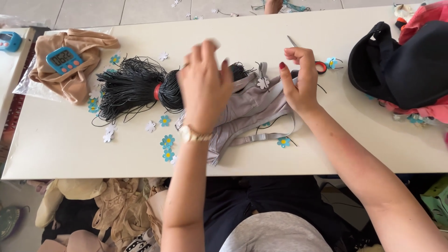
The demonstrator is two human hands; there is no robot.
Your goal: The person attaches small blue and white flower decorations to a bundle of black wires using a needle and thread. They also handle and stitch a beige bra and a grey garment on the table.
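Grey garment (247, 109) spread on desk (70, 149); left hand (205, 88) raised above it, fingers loosely apart; thin black cord (322, 87) pinched by right hand (298, 79).

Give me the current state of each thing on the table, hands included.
Left hand: raised over the grey garment, fingers bent, blurred.
Right hand: pinched shut on a thin black cord.
Grey garment: lying crumpled, straps loose.
Black cord bundle: tied with a red band, ends splayed.
Blue timer: display on, resting on beige garment.
Black garment: heaped.
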